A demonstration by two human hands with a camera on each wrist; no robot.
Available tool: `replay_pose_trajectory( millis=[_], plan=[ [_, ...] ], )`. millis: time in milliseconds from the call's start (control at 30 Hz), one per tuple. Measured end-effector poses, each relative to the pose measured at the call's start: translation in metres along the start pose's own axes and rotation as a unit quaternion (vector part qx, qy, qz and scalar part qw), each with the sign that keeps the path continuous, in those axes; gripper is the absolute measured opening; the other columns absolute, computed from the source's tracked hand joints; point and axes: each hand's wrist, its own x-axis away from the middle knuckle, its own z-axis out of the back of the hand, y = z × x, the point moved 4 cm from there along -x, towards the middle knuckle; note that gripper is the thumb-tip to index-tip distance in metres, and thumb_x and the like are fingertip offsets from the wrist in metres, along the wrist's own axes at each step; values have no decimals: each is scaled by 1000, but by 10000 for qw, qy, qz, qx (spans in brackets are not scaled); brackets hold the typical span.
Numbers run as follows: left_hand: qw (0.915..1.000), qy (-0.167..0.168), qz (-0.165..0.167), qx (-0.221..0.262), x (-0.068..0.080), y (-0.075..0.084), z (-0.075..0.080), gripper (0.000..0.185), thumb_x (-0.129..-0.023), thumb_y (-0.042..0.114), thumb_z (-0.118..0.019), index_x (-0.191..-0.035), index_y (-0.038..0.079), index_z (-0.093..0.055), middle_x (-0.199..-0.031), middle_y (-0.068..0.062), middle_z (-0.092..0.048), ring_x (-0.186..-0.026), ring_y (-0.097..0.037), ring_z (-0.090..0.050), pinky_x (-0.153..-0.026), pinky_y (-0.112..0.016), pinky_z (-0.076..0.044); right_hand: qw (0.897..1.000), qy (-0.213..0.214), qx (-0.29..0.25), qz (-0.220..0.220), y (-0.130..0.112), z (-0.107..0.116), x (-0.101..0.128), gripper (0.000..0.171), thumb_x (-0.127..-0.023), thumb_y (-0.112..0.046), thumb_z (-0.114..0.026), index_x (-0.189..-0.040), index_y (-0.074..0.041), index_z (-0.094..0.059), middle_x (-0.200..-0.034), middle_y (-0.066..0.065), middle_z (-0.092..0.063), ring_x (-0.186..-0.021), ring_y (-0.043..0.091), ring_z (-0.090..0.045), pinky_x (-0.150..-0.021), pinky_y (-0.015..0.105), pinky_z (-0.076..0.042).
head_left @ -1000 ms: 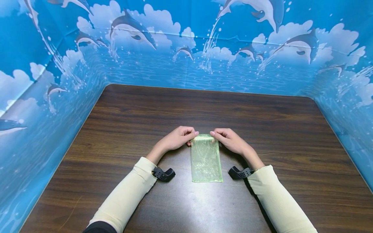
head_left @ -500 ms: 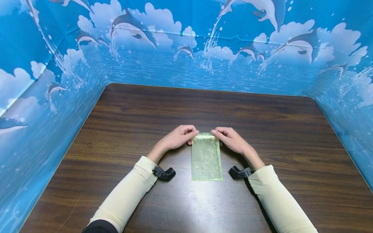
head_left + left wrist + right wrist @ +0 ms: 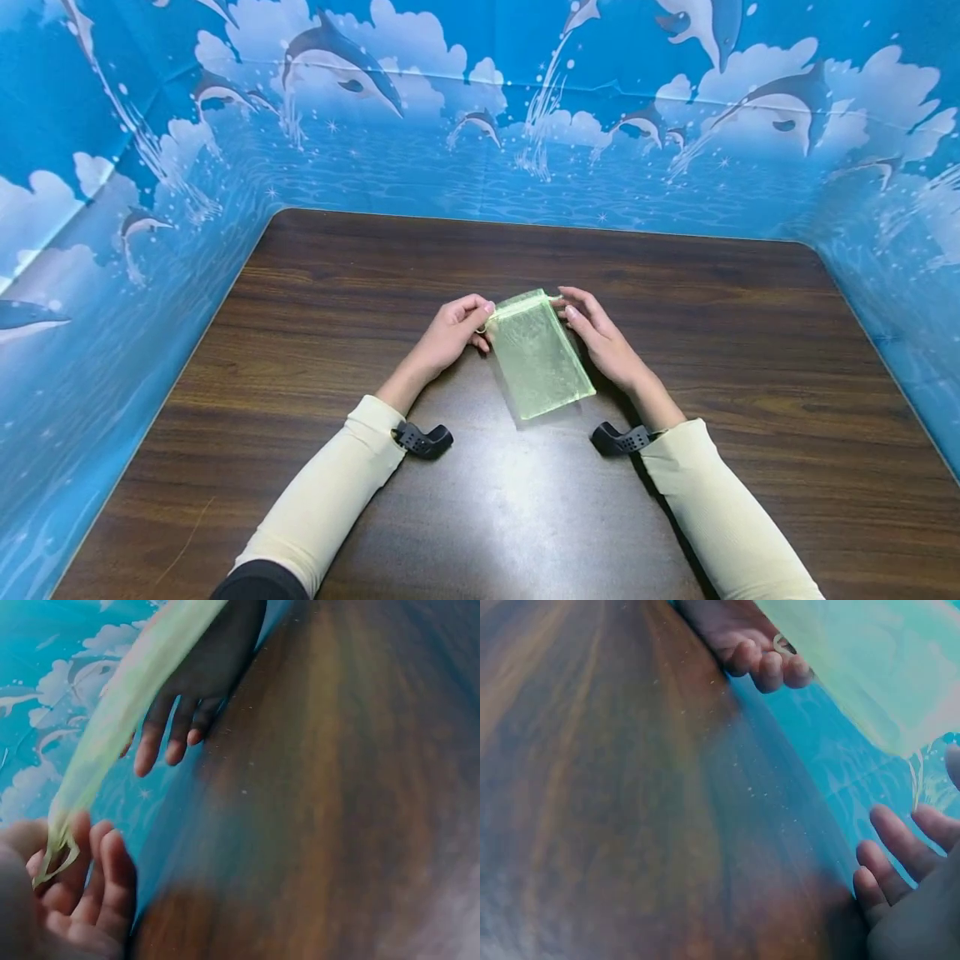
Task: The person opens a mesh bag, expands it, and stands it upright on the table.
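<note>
Left hand [image 3: 450, 333], bare, one: thumb and forefinger pinched on the upper corner of a pale green, sheer-fabric, rectangular drawstring pouch [image 3: 540, 358], at about ten o'clock of it; right hand [image 3: 603, 342], bare, one: fingers loosely spread and lightly bent, thumb apart, at about two o'clock of the pouch.

Left wrist view: pouch nearly edge-on, a narrow strip running from seven o'clock up toward twelve; one thin pale green cord loop [image 3: 75, 853] at the left hand's fingers, hard to make out from the head. Right wrist view: pouch's broad face, at one o'clock; two thin pale cord strands [image 3: 915, 780] dropping from its corner to the right forefinger, seemingly touching it. Head view only: two cream knitted sleeves [image 3: 322, 500]; two black, curved wrist-worn devices [image 3: 425, 442]; one black band [image 3: 258, 581] at the left sleeve's lower end.

Pouch, one: lifted above a dark brown, wood-grain table [image 3: 375, 258], at four o'clock from the head view's middle; flat, slightly shiny, faintly creased; tilted, its banded end toward eleven o'clock, its plain hem toward five; behind, one blue cloth backdrop [image 3: 420, 158], printed with dolphins and clouds.
</note>
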Motion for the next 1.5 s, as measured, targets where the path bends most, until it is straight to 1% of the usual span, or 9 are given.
replay_pose_trajectory(
  millis=[167,400,600,767,867,1000,1100,1300,1500],
  plan=[
    [9924,800,60,936,-5,-1,7,21,-111,19,-51,-103,2,-60,-83,0,-60,-68,-11,-64,-62,-24,-57,9975,167,-679,-95,-1,4,2,57,-115,-41,-30,-152,1,-42,-126,3,-68,-108,7,-67,-94,22,-52],
    [9840,1281,50,1238,-4,1,7,20,-112,15,-47,-107,0,-58,-83,-1,-63,-68,-10,-64,-61,-23,-57,9895,-979,-968,431,-6,-4,3,84,-112,-56,-17,-135,16,-54,-110,-1,-76,-101,15,-73,-101,27,-51],
    [9817,1437,61,1247,-3,-1,7,20,-112,14,-45,-109,-3,-57,-84,-1,-60,-67,-9,-63,-60,-22,-56,9987,-420,-143,249,-3,-2,3,45,-113,-30,-44,-116,7,-68,-97,-7,-75,-89,9,-69,-85,23,-53],
    [9880,1345,24,762,-2,0,5,25,-112,14,-43,-123,-6,-53,-100,-9,-58,-77,-13,-65,-68,-23,-59,9993,229,276,-107,-1,1,3,27,-108,-21,-56,-106,2,-70,-86,-12,-70,-79,5,-63,-76,22,-50],
    [9911,1332,15,-65,0,5,2,28,-111,14,-44,-133,-3,-48,-123,-14,-55,-93,-20,-67,-81,-28,-61,9994,285,191,-76,-3,2,2,29,-108,-21,-55,-104,4,-69,-87,-12,-70,-83,5,-64,-81,21,-50],
    [9724,1478,-250,-1786,7,22,-8,37,-104,12,-50,-140,4,-46,-145,-17,-43,-124,-29,-55,-107,-41,-50,9996,236,161,-75,-5,3,2,30,-108,-22,-55,-102,4,-69,-85,-13,-71,-82,5,-65,-80,21,-51],
    [9572,1181,-558,-2581,9,40,-23,40,-101,14,-55,-140,6,-50,-147,-15,-44,-133,-34,-45,-112,-48,-42,9994,231,240,-63,-10,7,2,30,-108,-22,-54,-101,3,-69,-83,-11,-71,-77,6,-65,-77,23,-51],
    [9655,-60,-356,-2580,9,60,-53,34,-109,29,-51,-136,8,-56,-137,-12,-60,-117,-28,-65,-96,-42,-55,9989,4,417,201,-25,7,5,34,-111,-22,-48,-109,5,-69,-92,-5,-73,-87,5,-68,-83,22,-53],
    [9688,-1026,67,-2254,7,66,-63,39,-112,32,-46,-138,4,-55,-130,-17,-67,-105,-27,-71,-84,-31,-55,9991,-234,-162,306,-35,1,8,45,-114,-27,-39,-117,10,-63,-98,-5,-71,-92,5,-69,-87,25,-56]
  ],
)
